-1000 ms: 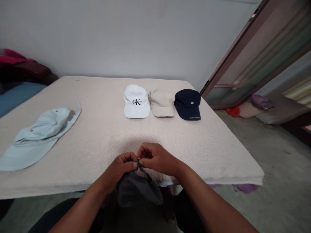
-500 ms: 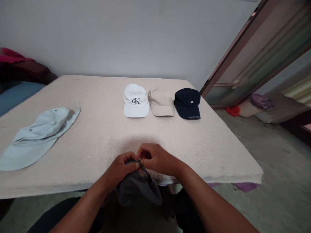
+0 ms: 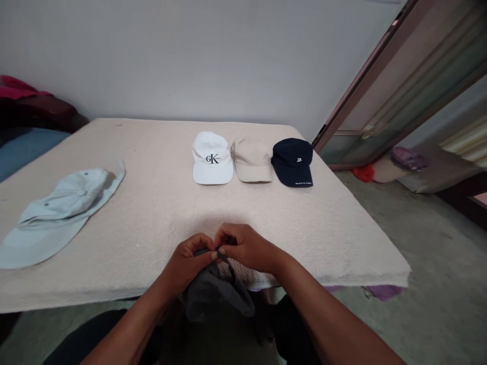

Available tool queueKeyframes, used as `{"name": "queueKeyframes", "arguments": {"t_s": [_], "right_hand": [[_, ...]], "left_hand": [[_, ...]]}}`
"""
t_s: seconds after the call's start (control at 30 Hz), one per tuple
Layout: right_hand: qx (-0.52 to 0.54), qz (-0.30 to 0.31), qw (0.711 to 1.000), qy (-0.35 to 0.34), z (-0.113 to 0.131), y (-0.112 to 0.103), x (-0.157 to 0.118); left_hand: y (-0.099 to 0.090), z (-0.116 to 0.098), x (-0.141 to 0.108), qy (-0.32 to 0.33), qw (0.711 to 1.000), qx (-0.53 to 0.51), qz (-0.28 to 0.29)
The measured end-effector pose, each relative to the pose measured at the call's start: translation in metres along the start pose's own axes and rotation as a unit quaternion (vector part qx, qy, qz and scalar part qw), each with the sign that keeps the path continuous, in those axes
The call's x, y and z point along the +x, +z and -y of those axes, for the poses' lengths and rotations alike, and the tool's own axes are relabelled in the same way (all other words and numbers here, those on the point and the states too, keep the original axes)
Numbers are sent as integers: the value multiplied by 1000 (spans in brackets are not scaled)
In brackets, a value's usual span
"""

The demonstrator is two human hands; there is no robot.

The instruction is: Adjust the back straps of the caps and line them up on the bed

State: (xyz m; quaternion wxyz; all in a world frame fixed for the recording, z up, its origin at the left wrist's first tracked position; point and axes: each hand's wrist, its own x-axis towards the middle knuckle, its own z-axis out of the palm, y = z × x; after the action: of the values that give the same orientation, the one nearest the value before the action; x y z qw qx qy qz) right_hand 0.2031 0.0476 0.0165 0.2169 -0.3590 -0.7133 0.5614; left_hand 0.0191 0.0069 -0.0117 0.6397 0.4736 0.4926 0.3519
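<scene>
Head view: gray cap hangs downward; long axis slanting down-right.

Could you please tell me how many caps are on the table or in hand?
5: a white cap, beige cap and navy cap lined up toward the back, a pale blue cap at left, and a grey cap held by the left hand and right hand.

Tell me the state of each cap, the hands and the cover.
Gray cap: held, crown hanging down; strap fastening hidden by fingers
Left hand: pinching gray cap
Right hand: pinching gray cap
Pale blue cap: on its side, strap end loose
White cap: upright
Beige cap: upright
Navy cap: upright
Cover: spread out
</scene>
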Motion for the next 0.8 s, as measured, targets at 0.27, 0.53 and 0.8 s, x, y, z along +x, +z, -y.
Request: {"name": "queueKeyframes", "arguments": {"t_s": [0.27, 0.53, 0.8], "right_hand": [[5, 2, 1000, -4, -3, 2, 0], [-13, -2, 1000, -8, 0, 3, 0], [-25, 1, 1000, 3, 1, 2, 1]], "left_hand": [[-1, -2, 1, -30, 1000, 4, -6], [2, -3, 1, -69, 996, -53, -1], [9, -3, 1, -133, 985, -107, -24]]}}
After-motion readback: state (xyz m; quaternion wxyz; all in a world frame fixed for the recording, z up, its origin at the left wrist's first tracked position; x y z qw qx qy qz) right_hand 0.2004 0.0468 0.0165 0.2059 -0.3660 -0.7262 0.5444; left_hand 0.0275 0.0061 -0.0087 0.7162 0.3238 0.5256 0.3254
